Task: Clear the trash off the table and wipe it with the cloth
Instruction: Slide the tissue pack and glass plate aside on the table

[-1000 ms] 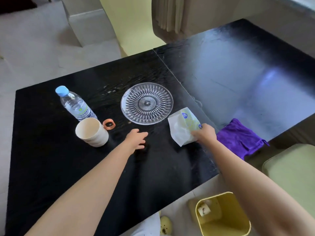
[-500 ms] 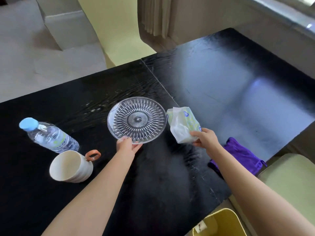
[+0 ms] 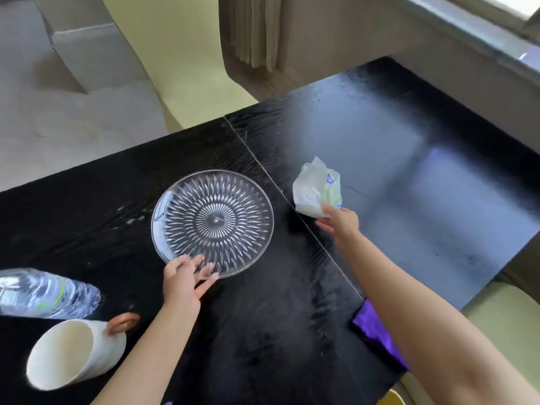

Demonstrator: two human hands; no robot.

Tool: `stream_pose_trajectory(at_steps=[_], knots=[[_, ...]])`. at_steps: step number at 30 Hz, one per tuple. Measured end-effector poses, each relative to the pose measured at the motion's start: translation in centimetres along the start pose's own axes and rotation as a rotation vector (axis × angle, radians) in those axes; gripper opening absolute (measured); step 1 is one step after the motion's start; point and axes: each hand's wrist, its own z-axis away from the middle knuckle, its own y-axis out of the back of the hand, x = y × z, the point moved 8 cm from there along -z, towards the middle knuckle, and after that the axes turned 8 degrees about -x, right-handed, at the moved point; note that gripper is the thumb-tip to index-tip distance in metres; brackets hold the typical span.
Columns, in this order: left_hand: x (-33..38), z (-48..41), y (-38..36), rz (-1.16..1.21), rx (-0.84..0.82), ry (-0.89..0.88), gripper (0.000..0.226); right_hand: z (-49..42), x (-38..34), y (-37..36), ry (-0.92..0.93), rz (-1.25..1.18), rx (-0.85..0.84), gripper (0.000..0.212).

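A crumpled white wrapper (image 3: 317, 187) with pale green and blue printing is pinched at its near lower corner by the right hand (image 3: 340, 222), thumb and fingers closed on the edge. The wrapper sticks up and away from the hand, above the seam that splits the tabletop (image 3: 277, 317) in two; whether its lower edge touches the surface cannot be told. The printing on it is too small and creased to read.

To the left of the wrapper, apart from it, lies a clear glass plate (image 3: 212, 222) with a cut starburst pattern. The left hand (image 3: 184, 280) is at the plate's near rim, fingers loosely spread with the tips showing through the glass, seemingly under the edge.

The purple cloth (image 3: 375, 331) lies at the near right edge of the tabletop, partly hidden by the right forearm and well apart from both hands.

At the near left, a white cup (image 3: 73, 353) with an orange handle and a clear water bottle (image 3: 43, 293) stand just beside each other; the bottle's label is blurred.

The tabletop is glossy black with faint smears and reflected light. Beyond it are pale yellow-green chairs (image 3: 187, 71), a grey sofa (image 3: 87, 48), a curtain (image 3: 251, 30) and a window ledge (image 3: 467, 27).
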Motion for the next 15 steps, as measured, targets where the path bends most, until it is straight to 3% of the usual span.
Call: stream_pose_trajectory(at_steps=[3,7,11,15], knots=[[0.7,0.1,-1.0,0.007,-0.015,-0.017,0.030,-2.0,-0.5,-2.6,-0.047,-0.198,-0.028,0.030],[1.2,0.3,-3.2,0.033,-0.050,-0.031,0.025,-3.5,-0.9,-5.9,-0.127,-0.314,-0.086,0.022],[1.2,0.5,-6.2,-0.022,-0.097,-0.046,0.026,-3.6,-1.0,-6.0,-0.168,-0.011,-0.145,0.036],[0.4,0.3,-9.5,-0.088,-0.148,-0.036,0.023,-2.2,-3.5,-3.6,0.055,0.271,-0.255,0.048]])
